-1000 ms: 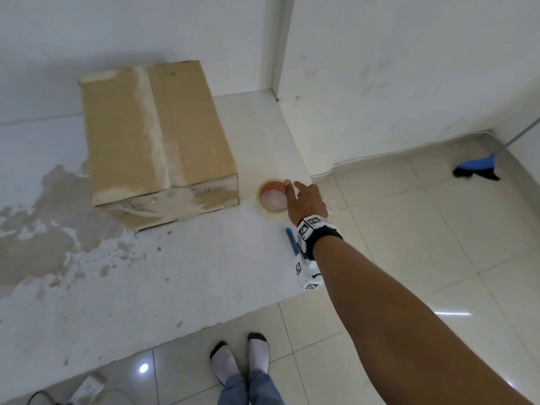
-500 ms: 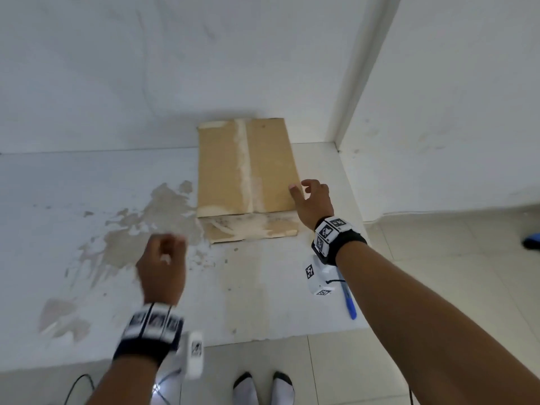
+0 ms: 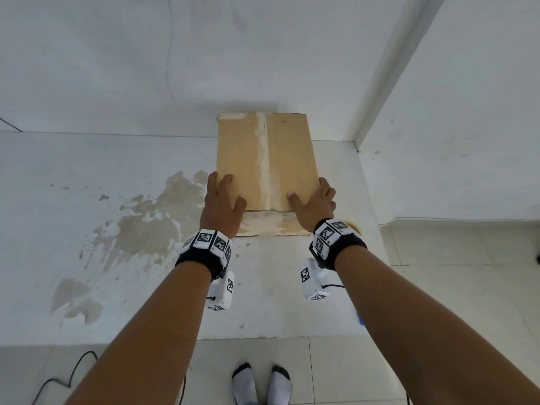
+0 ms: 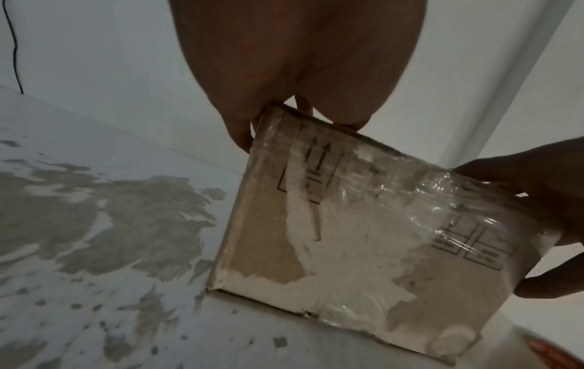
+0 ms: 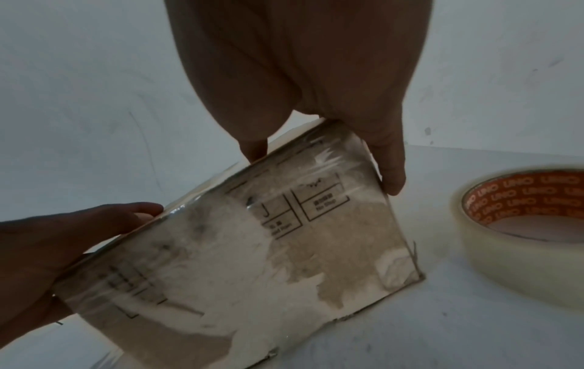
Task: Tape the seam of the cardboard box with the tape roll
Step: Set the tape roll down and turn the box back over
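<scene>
The cardboard box (image 3: 287, 159) lies flat on the raised white ledge, its pale torn seam (image 3: 264, 159) running away from me. My left hand (image 3: 223, 197) grips the near left corner, thumb on top and fingers down the side. At the near right corner my right hand (image 3: 311, 200) holds the box the same way. The left wrist view shows the box's torn, film-covered front face (image 4: 363, 237); the right wrist view shows it too (image 5: 252, 249). The tape roll (image 5: 521, 224), clear with an orange core, lies flat just right of the box, mostly hidden behind my right wrist (image 3: 354, 227).
A blue pen (image 3: 360, 318) lies near the ledge's front right edge. The ledge (image 3: 117, 287) has worn brown patches at the left. White walls stand behind the box and to its right. A black cable (image 3: 73, 375) and my socked feet (image 3: 261, 384) are on the tiled floor below.
My right hand left the tape roll and took the box's near right corner. The left hand came in and took the near left corner. The box now lies straight before me.
</scene>
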Demonstrator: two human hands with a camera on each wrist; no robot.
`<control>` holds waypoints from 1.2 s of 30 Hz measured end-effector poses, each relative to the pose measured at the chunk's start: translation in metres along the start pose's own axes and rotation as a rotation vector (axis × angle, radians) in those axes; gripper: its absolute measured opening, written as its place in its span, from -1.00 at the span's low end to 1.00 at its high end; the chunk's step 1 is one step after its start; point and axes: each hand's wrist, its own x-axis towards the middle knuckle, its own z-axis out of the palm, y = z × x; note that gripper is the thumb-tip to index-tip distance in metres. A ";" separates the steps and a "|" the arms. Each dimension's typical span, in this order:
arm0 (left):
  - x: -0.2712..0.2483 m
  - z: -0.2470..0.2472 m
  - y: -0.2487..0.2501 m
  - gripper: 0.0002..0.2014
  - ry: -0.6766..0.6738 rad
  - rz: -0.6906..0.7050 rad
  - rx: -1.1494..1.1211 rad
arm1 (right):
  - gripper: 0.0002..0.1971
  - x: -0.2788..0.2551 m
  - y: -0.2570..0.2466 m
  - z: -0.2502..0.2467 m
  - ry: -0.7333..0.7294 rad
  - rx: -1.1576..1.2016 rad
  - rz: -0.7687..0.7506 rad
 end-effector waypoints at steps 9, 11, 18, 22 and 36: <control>-0.008 0.005 0.006 -0.43 0.019 -0.027 0.008 | 0.02 0.002 0.002 0.000 0.005 -0.036 -0.043; -0.014 0.010 0.014 -0.43 0.040 -0.075 -0.005 | -0.01 0.009 0.003 -0.005 -0.023 -0.055 -0.064; -0.034 0.030 0.050 -0.44 0.101 -0.197 0.000 | -0.04 0.056 0.002 -0.040 -0.179 -0.232 -0.192; -0.038 0.045 0.067 -0.44 0.085 -0.206 -0.005 | -0.07 0.084 -0.005 -0.053 -0.179 -0.294 -0.240; 0.019 0.011 0.038 -0.30 0.052 -0.096 0.224 | -0.45 0.019 -0.015 0.003 0.149 -0.194 -0.584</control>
